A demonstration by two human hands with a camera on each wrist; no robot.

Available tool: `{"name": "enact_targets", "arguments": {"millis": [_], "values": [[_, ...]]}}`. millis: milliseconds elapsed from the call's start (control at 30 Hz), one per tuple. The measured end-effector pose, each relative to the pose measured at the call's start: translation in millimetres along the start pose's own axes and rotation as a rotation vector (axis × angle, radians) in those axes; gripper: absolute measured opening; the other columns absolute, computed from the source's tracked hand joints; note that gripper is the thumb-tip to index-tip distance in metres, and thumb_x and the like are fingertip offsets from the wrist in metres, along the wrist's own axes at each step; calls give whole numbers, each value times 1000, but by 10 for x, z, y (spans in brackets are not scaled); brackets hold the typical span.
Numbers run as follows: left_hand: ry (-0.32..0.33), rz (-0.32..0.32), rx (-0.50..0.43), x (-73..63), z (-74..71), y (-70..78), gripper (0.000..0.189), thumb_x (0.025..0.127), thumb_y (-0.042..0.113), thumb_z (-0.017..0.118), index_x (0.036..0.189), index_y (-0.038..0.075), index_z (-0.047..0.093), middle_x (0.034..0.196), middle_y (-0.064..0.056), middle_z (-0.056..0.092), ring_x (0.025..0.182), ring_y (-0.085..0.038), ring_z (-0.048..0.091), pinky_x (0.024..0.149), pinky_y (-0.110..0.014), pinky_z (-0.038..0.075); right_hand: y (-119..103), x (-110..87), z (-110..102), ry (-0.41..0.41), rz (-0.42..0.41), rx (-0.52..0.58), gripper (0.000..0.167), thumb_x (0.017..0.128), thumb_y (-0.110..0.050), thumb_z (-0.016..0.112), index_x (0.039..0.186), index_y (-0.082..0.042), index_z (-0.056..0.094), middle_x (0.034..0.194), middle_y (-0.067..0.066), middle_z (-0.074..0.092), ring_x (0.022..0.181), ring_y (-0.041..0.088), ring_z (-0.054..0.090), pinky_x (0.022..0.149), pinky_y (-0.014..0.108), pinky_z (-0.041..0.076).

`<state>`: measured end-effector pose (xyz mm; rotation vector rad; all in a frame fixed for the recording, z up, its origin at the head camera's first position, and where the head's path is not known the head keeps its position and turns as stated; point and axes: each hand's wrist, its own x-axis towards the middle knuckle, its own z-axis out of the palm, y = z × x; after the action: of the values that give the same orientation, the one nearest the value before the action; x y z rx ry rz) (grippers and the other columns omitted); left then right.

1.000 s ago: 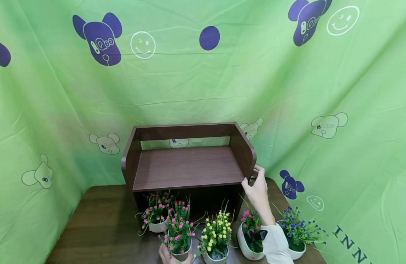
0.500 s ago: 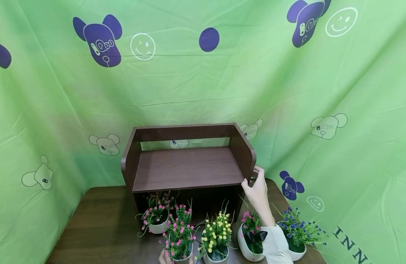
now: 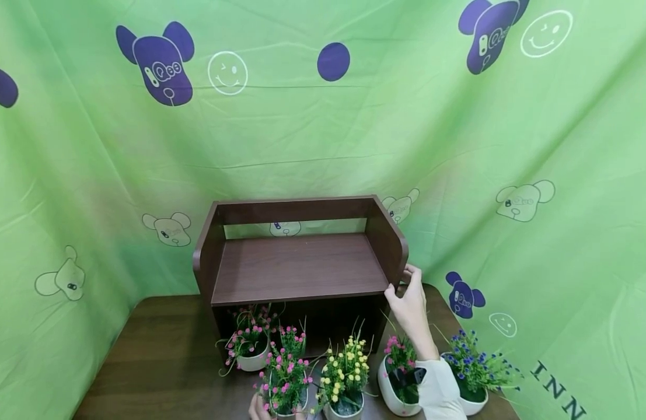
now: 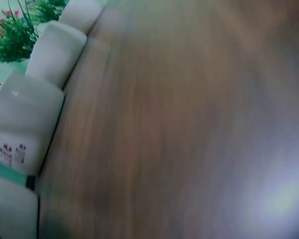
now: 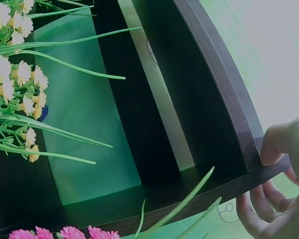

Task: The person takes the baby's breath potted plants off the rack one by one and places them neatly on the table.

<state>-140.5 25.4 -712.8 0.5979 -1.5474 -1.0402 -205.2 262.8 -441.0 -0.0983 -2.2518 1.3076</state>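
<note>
At the bottom edge of the head view, my left hand [image 3: 257,409] grips a white flowerpot of pink artificial flowers [image 3: 287,380], with fingers showing on both sides of the pot. Most of that hand is cut off by the frame. My right hand [image 3: 409,306] holds the right side panel of a dark brown two-tier shelf [image 3: 301,265]. Its thumb presses the panel's front edge, and the fingers lie behind on the outer side, as the right wrist view shows with the hand [image 5: 284,189] at that panel [image 5: 229,99].
Another pink-flowered pot [image 3: 251,359] stands in the shelf's lower left. Yellow flowers [image 3: 346,370], a pink pot [image 3: 396,391] and blue flowers [image 3: 475,361] line the wooden table [image 3: 144,356]. White pots [image 4: 27,119] appear in a row in the left wrist view. Green cloth [image 3: 280,140] hangs behind.
The pink-flowered pot in my left hand has shifted slightly toward me and to the right, and less of that hand shows. My right hand and the shelf stay put.
</note>
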Motion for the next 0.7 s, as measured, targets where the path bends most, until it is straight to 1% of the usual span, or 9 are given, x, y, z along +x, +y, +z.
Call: {"name": "enact_targets", "arguments": {"millis": [33,67,100,133,233,333,500,600,700], "values": [[-43,43,-60,132,-121,258,37,78,14,67,108,-8,68,100,-21,63,87,-13,54,71,-31,44,-5,0,-1,1,-6,2,54,93,4,59,143,5,40,132,27,58,110,37,61,82,6,40],[-107,57,-107,244,-241,471,49,72,17,68,114,-8,67,104,-21,61,93,-5,50,74,-24,39,-8,0,-1,3,-12,4,53,93,4,59,143,5,40,131,27,58,109,37,61,83,7,41],[-180,48,-128,325,-330,598,61,65,18,67,119,-10,65,109,-23,60,99,0,45,79,-20,36,-10,1,-2,5,-16,7,53,93,4,59,143,5,40,131,27,58,109,38,61,83,7,41],[-255,18,-126,381,-406,686,72,59,18,65,124,-14,61,114,-28,57,104,0,44,82,-18,33,-12,2,-3,6,-19,10,53,93,4,59,143,5,40,130,28,58,109,38,61,83,7,41],[-328,7,-147,521,-506,845,73,61,9,63,129,-16,57,118,-32,55,110,0,43,87,-13,31,-10,1,-3,3,-19,9,53,93,4,59,143,5,40,131,28,58,110,38,60,83,8,41],[-348,0,-161,571,-531,831,70,64,6,63,131,-15,56,119,-31,53,111,1,43,89,-13,32,0,6,0,-6,-5,3,54,93,5,59,144,5,40,133,27,58,111,37,61,84,7,41],[-372,-38,-291,625,-498,702,69,71,3,62,136,-18,51,126,-31,51,120,-1,43,96,-10,34,11,9,1,-5,-8,12,54,93,5,58,143,5,40,133,27,58,111,36,60,84,7,41],[-387,-45,-338,675,-470,648,69,72,0,61,137,-19,49,134,-16,49,126,-2,42,99,-8,35,14,5,-2,-1,-18,14,53,93,4,58,142,6,40,131,27,58,109,37,60,83,7,41],[-371,-23,-363,741,-450,636,68,72,0,59,136,-22,49,139,-1,46,127,-3,44,100,-9,37,18,3,-4,-1,-11,4,53,93,4,59,143,5,40,132,27,59,107,38,61,82,8,41]]}}
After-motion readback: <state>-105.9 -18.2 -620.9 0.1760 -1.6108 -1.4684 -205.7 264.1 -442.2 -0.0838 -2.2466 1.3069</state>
